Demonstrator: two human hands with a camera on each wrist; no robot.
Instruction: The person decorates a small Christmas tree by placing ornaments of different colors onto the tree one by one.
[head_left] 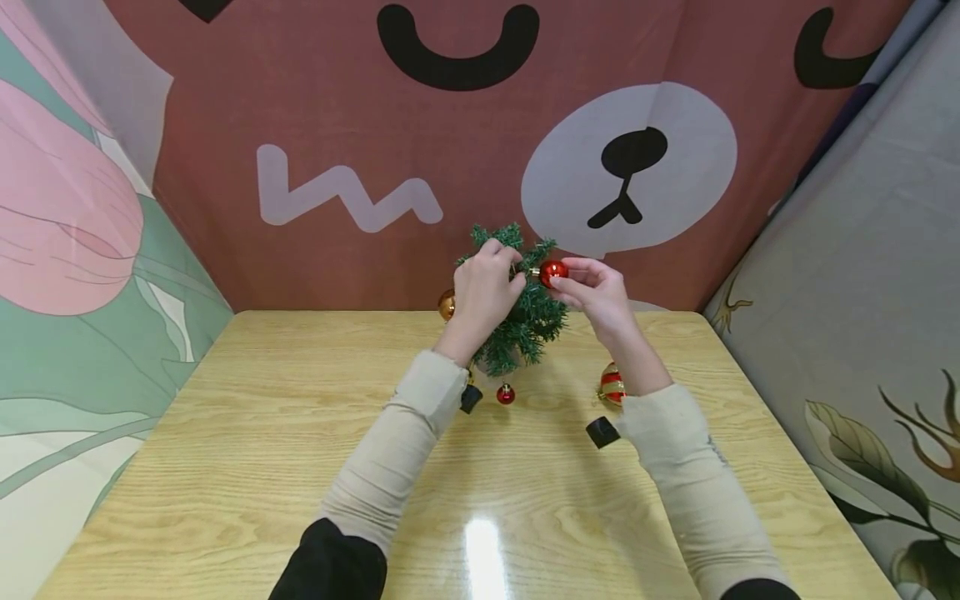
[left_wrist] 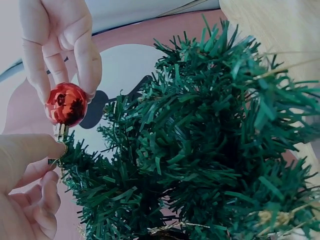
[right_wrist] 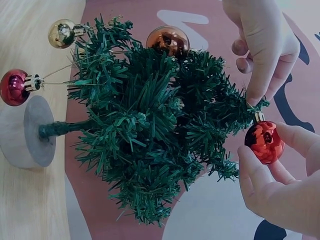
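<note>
One glossy round red bauble between fingertips

Head overview; wrist close-ups of tree

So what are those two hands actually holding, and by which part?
The right hand pinches the red bauble by its round body. The left hand pinches a branch tip of the little tree by the bauble's cap.

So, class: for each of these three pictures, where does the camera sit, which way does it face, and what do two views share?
Head: worn on the head, facing forward and down at the table; both sleeves and hands show.
Left wrist: beside the left hand, facing the small tree.
Right wrist: beside the right hand, facing the tree and its round base.
Shared: all three show the red bauble in the right hand's grip.
</note>
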